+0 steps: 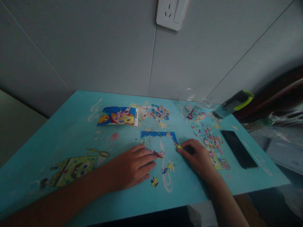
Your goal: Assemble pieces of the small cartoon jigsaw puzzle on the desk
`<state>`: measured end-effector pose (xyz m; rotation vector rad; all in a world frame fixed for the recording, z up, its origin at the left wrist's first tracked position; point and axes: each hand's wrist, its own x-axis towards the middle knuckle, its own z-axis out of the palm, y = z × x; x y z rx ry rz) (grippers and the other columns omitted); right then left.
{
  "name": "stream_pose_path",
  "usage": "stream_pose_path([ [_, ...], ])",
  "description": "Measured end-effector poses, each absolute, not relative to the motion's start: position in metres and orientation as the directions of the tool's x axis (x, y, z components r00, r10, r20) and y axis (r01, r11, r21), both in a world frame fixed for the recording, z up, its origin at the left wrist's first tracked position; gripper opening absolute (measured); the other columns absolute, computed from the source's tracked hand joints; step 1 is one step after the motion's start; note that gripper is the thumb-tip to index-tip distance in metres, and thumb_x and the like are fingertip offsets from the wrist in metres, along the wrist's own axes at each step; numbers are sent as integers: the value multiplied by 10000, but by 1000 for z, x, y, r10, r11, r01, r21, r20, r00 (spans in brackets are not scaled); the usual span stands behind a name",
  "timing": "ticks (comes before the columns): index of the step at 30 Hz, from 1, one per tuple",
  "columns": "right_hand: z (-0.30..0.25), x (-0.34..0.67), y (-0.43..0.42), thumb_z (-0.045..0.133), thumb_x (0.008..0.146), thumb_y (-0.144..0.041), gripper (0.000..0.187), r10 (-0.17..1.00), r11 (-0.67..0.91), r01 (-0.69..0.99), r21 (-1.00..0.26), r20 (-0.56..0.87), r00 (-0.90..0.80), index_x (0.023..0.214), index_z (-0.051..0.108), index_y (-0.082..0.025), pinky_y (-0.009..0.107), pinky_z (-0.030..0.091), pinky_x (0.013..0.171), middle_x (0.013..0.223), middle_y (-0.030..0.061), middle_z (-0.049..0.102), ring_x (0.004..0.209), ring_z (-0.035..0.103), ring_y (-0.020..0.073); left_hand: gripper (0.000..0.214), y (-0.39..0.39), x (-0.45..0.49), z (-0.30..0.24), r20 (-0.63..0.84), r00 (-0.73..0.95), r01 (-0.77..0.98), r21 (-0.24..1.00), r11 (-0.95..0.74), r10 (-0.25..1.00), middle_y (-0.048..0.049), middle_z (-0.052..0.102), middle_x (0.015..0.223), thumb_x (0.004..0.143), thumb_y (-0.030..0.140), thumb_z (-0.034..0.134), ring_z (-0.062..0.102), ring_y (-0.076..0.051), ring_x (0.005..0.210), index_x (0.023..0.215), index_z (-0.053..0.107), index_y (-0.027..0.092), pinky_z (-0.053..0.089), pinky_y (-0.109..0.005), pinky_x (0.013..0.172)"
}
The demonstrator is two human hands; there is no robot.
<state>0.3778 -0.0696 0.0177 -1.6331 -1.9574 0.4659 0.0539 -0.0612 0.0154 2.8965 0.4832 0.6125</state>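
A small yellow puzzle piece (179, 146) sits at the lower right end of the part-built blue puzzle border (158, 135).

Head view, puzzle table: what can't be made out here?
1. Head view: yellow piece at the fingertips of the right hand, too small and dim to tell pinched or just touched.
2. Head view: table under the left hand, covered by the palm.
3. Head view: loose pieces, too small and blurred to read prints.
4. Head view: wall socket, cut by the top edge.
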Motion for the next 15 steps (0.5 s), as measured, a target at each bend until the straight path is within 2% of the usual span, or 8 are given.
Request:
stream_pose_path([
  [15, 14, 375, -69, 762, 884, -462, 248, 981, 162, 804, -572, 184, -67, 825, 693, -231, 378, 471, 762, 853, 46, 686, 810, 629, 237, 235, -61, 55, 16, 377, 863, 275, 208, -939, 337, -95, 660, 1321, 998, 227, 586, 560, -259, 1287, 1214, 650, 158, 384, -479, 1169],
])
